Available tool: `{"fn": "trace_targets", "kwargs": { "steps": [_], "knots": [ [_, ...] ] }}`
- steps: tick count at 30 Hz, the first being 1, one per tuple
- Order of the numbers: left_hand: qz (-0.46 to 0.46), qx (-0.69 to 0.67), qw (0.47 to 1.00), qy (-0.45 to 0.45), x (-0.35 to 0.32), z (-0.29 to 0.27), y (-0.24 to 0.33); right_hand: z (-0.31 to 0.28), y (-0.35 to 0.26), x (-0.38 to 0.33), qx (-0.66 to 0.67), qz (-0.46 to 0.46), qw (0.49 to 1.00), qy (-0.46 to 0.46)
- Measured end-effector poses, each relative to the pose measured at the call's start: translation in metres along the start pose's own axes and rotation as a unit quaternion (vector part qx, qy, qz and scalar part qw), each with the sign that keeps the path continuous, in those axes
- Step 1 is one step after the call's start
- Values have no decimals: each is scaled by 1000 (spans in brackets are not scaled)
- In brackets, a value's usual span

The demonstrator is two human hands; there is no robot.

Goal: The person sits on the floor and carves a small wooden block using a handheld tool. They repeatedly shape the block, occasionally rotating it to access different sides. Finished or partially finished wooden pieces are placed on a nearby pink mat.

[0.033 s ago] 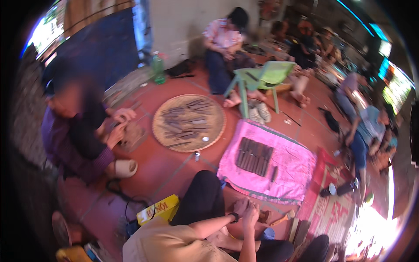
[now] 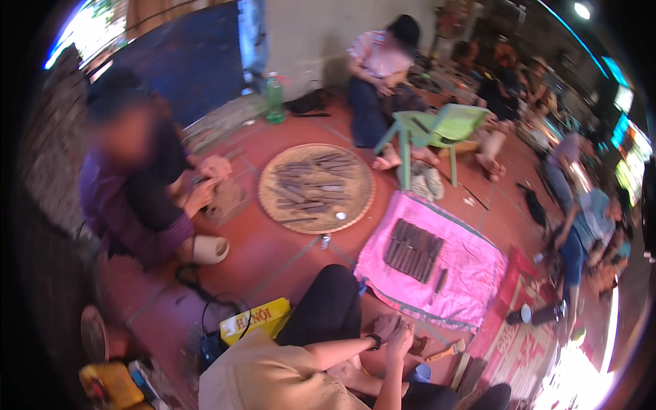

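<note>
My left hand (image 2: 387,326), with a dark band at its wrist, and my right hand (image 2: 401,339) meet above my folded legs. The fingers of both are curled together; whatever lies between them is too small and blurred to make out. Beside them on the floor lies a flat brush (image 2: 447,351) with a pale wooden handle, and a small brown object (image 2: 419,346). A blue cup-like thing (image 2: 421,373) stands close to my right forearm. Beyond my hands a pink cloth (image 2: 471,290) is spread out, bearing a row of dark brown sticks (image 2: 413,251) and one apart.
A round woven tray (image 2: 369,198) holds many loose dark strips. To the left, a person in purple (image 2: 130,219) crouches, hands at a brown block. A yellow box (image 2: 255,320) sits by my knee. Farther off are a green chair (image 2: 461,123), a green bottle (image 2: 275,102) and several seated people.
The whole view has shifted a little, so most things sit farther right in the picture. My hands stay together in much the same pose.
</note>
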State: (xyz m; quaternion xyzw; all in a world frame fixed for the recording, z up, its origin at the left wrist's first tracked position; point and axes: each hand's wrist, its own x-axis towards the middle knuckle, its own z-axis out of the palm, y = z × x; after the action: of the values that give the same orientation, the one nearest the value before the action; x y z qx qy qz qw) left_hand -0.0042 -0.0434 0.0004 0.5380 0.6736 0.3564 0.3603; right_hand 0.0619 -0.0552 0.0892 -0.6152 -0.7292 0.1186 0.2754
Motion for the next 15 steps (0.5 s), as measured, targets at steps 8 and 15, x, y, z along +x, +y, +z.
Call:
{"fn": "trace_targets", "kwargs": {
  "steps": [8,15],
  "knots": [
    [39,95,995,-4,-3,-5,12,-2,5,6,-30,30,999,-5],
    [-38,-157,956,-244,-27,-50,-3,-1,13,14,20,35,998,-37]
  ]
}}
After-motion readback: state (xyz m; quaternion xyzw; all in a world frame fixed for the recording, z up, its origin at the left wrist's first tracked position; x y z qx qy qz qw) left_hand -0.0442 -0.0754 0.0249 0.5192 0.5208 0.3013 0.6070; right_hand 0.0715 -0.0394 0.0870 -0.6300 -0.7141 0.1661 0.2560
